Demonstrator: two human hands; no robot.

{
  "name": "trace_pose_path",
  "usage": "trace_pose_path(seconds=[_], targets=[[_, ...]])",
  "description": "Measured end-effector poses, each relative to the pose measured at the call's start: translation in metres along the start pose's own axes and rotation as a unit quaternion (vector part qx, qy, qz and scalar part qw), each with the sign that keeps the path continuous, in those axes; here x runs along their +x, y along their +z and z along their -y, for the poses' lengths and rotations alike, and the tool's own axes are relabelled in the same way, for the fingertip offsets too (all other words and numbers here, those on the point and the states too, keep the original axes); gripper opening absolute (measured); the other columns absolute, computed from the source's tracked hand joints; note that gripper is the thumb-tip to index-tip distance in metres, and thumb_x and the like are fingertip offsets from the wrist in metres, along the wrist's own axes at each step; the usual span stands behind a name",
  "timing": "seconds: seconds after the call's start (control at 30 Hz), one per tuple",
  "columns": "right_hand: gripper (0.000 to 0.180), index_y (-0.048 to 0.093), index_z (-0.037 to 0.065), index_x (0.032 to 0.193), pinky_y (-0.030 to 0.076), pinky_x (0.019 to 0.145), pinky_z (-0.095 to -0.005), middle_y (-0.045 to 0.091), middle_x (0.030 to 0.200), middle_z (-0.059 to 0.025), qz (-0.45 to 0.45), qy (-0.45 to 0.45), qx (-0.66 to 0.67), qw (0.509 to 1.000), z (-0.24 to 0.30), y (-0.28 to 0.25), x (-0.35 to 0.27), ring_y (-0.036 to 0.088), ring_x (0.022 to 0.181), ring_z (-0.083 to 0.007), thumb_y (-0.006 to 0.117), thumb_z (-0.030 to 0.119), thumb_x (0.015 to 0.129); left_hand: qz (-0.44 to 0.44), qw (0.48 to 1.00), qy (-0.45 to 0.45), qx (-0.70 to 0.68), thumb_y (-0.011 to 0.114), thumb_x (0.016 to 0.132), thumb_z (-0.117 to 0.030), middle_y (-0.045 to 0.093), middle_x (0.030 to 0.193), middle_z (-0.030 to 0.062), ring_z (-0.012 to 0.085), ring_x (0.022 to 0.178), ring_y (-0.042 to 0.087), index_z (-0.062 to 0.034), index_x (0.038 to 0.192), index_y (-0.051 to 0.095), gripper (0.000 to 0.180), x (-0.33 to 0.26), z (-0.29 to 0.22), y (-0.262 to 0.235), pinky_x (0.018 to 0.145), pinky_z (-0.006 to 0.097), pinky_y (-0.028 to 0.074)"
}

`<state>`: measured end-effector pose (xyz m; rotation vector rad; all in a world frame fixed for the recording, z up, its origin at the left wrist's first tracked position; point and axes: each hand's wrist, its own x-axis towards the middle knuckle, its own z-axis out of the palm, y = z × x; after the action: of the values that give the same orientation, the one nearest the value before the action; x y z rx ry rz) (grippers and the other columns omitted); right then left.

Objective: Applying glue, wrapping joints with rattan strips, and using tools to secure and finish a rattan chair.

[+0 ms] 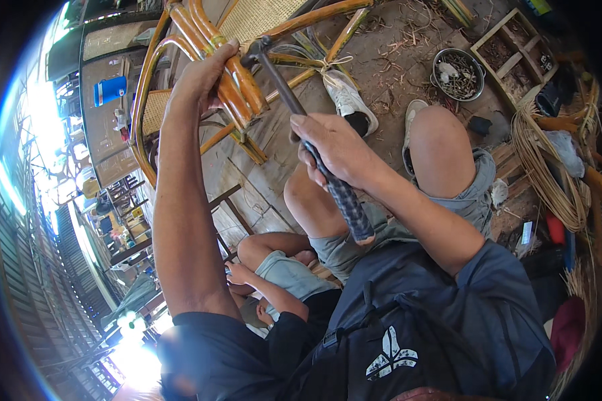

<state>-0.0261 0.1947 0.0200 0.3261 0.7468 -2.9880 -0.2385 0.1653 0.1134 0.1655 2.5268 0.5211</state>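
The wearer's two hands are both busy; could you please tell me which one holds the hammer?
The right hand, closed around the hammer; the left hand instead grasps the glossy brown poles.

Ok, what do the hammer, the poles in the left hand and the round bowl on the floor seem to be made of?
Hammer: probably steel head and shaft, dark grey with a dull sheen; its patterned dark grip may be rubber or tape. Poles: likely varnished bamboo or rattan, glossy orange-brown with darker patches. Bowl: perhaps bare metal, given its shiny grey rim.
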Motion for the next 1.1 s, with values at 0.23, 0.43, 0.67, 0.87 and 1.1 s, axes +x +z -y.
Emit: trace_pose_path(seconds=[0.23, 0.43, 0.67, 0.87, 1.1], targets=[[0.037, 0.046, 0.004, 0.082, 0.036, 0.032, -0.0215, 0.045, 0.057, -0.0021, -0.08, -0.059, 0.06, 0.993, 0.007, 0.0, 0.0, 0.045, 0.036, -0.01, 0.046, 0.039, 0.091, 0.001, 1.0, 0.003, 0.02, 0.063, 0.075, -0.049, 0.056, 0.063, 0.0009, 0.0104, 0.047, 0.053, -0.0058, 0.079, 0.06, 0.043, 0.003, 0.0, -0.001, 0.042, 0.024, 0.043], [0.036, 0.047, 0.003, 0.081, 0.035, 0.031, -0.0212, 0.046, 0.055, -0.0023, -0.026, 0.0, -0.046, 0.999, 0.016, -0.002, 0.001, 0.045, 0.035, -0.0095, 0.044, 0.037, 0.091, -0.005, 1.0, 0.012, -0.001, 0.063, 0.076, -0.047, 0.056, 0.059, 0.0013, 0.0106, 0.044, 0.052, -0.0052, 0.077, 0.06, 0.042, 0.007, 0.0, -0.001, 0.04, 0.024, 0.043], [0.033, 0.041, 0.008, 0.078, 0.037, 0.03, -0.0249, 0.045, 0.055, -0.0017, -0.078, -0.038, 0.019, 0.996, 0.035, -0.012, 0.016, 0.046, 0.036, -0.0101, 0.045, 0.038, 0.09, -0.005, 1.0, -0.003, -0.012, 0.062, 0.076, -0.044, 0.056, 0.059, 0.0019, 0.0117, 0.044, 0.053, -0.0057, 0.076, 0.058, 0.039, 0.005, 0.001, 0.003, 0.039, 0.026, 0.044], [0.033, 0.043, 0.007, 0.077, 0.035, 0.031, -0.0254, 0.045, 0.057, -0.0022, -0.081, -0.052, 0.006, 0.995, 0.042, -0.002, 0.039, 0.045, 0.037, -0.0103, 0.048, 0.038, 0.088, 0.004, 0.999, -0.019, -0.031, 0.063, 0.077, -0.044, 0.055, 0.062, 0.0012, 0.0116, 0.046, 0.053, -0.0067, 0.079, 0.057, 0.038, 0.0, -0.002, 0.002, 0.041, 0.027, 0.044], [0.034, 0.044, 0.007, 0.076, 0.035, 0.031, -0.025, 0.045, 0.057, -0.002, -0.074, -0.023, -0.026, 0.997, 0.05, 0.003, 0.047, 0.044, 0.037, -0.0105, 0.048, 0.039, 0.087, 0.002, 0.999, -0.021, -0.038, 0.062, 0.078, -0.043, 0.057, 0.064, 0.002, 0.0124, 0.048, 0.055, -0.0052, 0.082, 0.058, 0.038, 0.004, 0.001, 0.0, 0.044, 0.027, 0.047]])
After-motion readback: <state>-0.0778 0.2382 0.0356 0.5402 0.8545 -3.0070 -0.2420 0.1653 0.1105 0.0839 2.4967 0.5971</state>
